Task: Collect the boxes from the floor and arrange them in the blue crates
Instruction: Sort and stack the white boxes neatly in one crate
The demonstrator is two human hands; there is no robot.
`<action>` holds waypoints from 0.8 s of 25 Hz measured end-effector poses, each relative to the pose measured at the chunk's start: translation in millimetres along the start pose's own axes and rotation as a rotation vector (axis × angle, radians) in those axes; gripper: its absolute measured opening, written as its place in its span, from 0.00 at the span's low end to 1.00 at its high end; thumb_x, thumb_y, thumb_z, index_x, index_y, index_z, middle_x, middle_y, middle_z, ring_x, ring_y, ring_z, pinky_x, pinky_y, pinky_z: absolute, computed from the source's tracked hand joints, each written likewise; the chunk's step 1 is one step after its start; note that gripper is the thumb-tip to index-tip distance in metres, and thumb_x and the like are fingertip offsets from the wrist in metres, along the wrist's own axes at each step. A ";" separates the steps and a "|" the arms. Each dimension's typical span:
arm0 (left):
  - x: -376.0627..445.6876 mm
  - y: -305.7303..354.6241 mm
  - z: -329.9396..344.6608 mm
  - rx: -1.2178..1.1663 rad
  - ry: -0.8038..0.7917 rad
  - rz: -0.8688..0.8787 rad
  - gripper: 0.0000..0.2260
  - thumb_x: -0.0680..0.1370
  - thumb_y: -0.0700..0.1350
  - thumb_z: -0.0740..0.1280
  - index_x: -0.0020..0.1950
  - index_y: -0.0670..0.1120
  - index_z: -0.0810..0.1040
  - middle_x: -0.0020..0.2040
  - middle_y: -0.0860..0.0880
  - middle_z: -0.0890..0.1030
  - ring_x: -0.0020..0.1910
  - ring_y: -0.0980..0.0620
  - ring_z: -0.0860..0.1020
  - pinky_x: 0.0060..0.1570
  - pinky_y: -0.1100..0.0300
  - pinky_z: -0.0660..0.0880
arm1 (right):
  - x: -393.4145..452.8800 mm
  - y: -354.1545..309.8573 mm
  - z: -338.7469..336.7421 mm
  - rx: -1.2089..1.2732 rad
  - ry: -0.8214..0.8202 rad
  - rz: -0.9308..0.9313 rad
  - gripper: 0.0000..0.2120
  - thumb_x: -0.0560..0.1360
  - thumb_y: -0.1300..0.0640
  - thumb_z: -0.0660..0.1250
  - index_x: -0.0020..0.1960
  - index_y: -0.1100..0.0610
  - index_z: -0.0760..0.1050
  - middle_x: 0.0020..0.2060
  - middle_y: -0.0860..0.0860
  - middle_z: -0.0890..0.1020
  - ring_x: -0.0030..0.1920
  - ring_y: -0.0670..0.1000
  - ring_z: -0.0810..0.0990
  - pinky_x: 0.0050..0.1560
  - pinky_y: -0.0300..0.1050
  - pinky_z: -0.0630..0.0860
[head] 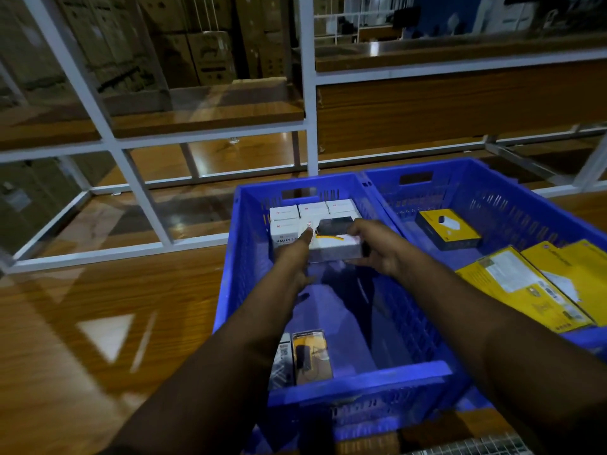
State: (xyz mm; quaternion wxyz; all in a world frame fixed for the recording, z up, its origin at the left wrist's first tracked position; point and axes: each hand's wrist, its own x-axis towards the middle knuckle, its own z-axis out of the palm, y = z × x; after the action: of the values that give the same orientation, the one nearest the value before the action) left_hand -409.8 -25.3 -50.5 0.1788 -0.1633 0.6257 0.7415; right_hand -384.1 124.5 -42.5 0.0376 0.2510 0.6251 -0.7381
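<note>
Both my hands reach into the left blue crate [230, 284]. A white box with a dark picture and a yellow stripe [333, 246] sits between them, at the far end of the crate. My right hand [377, 247] grips its right end with curled fingers. My left hand [295, 254] lies against its left side with the fingers stretched straight. Several white boxes [312, 210] are packed in rows behind it. Two small dark boxes [308, 356] stand at the crate's near wall. The right blue crate [492, 178] holds yellow boxes [525, 287] and a black-and-yellow box [448, 233].
The crates rest on a glossy wooden floor [98, 323]. A white metal rack frame [131, 178] with wooden shelves stands behind them, and cardboard cartons [210, 57] are stacked beyond it. A metal grating [476, 446] shows at the bottom right.
</note>
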 end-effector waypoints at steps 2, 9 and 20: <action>0.8 0.5 -0.7 -0.022 -0.041 -0.066 0.22 0.80 0.54 0.67 0.71 0.45 0.72 0.68 0.41 0.77 0.63 0.42 0.78 0.33 0.53 0.78 | -3.0 -1.3 1.4 0.037 -0.049 0.072 0.16 0.72 0.61 0.62 0.59 0.58 0.75 0.53 0.58 0.76 0.52 0.58 0.77 0.46 0.54 0.81; 12.5 3.3 -2.7 0.011 -0.023 0.009 0.21 0.79 0.57 0.66 0.67 0.46 0.76 0.58 0.45 0.82 0.49 0.47 0.80 0.35 0.55 0.78 | -10.3 -3.0 -0.9 0.098 -0.155 0.086 0.07 0.76 0.60 0.68 0.54 0.58 0.76 0.46 0.57 0.81 0.48 0.55 0.81 0.45 0.56 0.82; 0.8 21.2 -10.7 -0.144 -0.267 -0.045 0.16 0.80 0.51 0.62 0.64 0.45 0.78 0.49 0.42 0.85 0.44 0.43 0.81 0.48 0.50 0.77 | -10.0 -2.4 12.8 -0.131 -0.328 -0.336 0.07 0.74 0.57 0.72 0.50 0.56 0.76 0.51 0.53 0.81 0.47 0.50 0.79 0.44 0.44 0.78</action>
State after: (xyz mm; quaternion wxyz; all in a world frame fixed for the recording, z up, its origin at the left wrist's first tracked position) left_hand -420.2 -39.0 -34.2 0.2647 -0.0897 0.5377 0.7954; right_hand -380.5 110.4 -35.0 0.0317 0.0172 0.6900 -0.7229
